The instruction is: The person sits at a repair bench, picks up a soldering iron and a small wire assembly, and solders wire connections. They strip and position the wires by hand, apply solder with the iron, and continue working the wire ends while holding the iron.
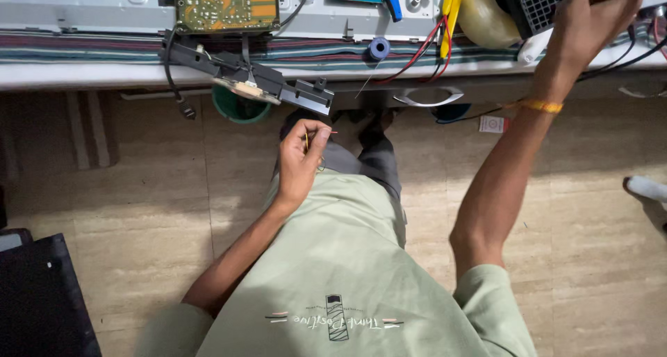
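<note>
Far to the left of the left grip, a black case (42, 298) sits on the tiled floor (139, 211). Above and just left of that grip, a long black bracket (246, 76) with a small board on it hangs over the edge of the surface (83, 73), below a green circuit board (226, 6), and a green bucket (240, 108) shows under the edge. The left hand (300, 159) is held over the person's lap, its grip pinched shut on a thin yellow wire (306, 140) between thumb and forefinger, the wire standing roughly upright just above the fingertips. To the right of it and up on the surface lie a small blue ring (379, 48), red and black leads (424, 48), and a roll of clear tape (486, 17). Well apart at the far right, the right hand (597, 13) reaches up onto the surface, its fingers curled around a dark object (538, 6); whether that grip is clenched on it cannot be told.
</note>
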### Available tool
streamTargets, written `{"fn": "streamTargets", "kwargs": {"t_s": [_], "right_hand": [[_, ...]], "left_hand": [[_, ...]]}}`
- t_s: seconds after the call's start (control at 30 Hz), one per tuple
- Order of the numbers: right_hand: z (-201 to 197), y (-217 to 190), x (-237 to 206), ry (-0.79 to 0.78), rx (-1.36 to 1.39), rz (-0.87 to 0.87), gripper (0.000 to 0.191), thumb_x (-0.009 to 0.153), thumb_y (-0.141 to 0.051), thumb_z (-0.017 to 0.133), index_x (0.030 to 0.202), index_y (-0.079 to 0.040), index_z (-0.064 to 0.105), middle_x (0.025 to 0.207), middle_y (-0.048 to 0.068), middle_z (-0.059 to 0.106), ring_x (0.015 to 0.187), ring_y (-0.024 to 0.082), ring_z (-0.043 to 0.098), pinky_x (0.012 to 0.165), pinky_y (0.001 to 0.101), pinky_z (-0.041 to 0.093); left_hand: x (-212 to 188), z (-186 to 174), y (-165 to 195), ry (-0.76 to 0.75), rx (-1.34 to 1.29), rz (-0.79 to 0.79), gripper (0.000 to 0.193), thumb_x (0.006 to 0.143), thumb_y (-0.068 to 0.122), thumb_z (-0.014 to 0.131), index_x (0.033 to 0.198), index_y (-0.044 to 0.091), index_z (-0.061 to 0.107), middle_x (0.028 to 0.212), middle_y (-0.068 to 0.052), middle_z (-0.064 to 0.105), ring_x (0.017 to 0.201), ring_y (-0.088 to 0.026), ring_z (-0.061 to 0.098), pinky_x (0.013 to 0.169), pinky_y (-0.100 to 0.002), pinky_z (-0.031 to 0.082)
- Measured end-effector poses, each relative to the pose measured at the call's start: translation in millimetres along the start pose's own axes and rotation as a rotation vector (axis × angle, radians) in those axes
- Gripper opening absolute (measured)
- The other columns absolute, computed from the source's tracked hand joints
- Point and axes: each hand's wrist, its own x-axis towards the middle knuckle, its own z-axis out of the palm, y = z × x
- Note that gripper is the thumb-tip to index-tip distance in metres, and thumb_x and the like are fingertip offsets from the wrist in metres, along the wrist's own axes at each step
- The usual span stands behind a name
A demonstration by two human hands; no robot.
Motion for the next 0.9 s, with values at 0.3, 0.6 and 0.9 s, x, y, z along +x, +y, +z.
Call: {"fn": "streamTargets", "kwargs": {"t_s": [0.3,0.6,0.9], "right_hand": [[-1,-20,25,0.081,0.220,0.139,0.035,0.114,-0.019,0.069,0.089,0.003,0.058,0.072,0.006,0.058,0.056,0.013,0.049,0.049,0.0298,0.037],[-39,-126,-113,0.310,1.117,0.615,0.027,0.106,-0.034,0.071,0.114,-0.011,0.058,0.091,0.003,0.060,0.076,0.013,0.057,0.068,0.0269,0.048],[-30,-206,-210,0.232,0.942,0.667,0.030,0.104,-0.020,0.070,0.127,-0.008,0.056,0.100,0.012,0.064,0.088,0.019,0.065,0.081,0.0312,0.053]], "left_hand": [[4,-1,-15,-0.020,0.070,-0.007,0.015,0.102,0.019,0.067,0.099,0.006,0.062,0.074,0.007,0.052,0.060,0.001,0.041,0.048,-0.019,0.033],[1,6,-18,-0.077,0.087,-0.078,0.016,0.103,0.020,0.065,0.097,0.006,0.059,0.074,0.007,0.051,0.059,0.001,0.042,0.048,-0.019,0.033],[10,10,-10,-0.123,-0.057,-0.043,0.012,0.106,0.015,0.064,0.105,0.004,0.060,0.080,0.007,0.050,0.063,0.001,0.038,0.052,-0.018,0.030]]}}
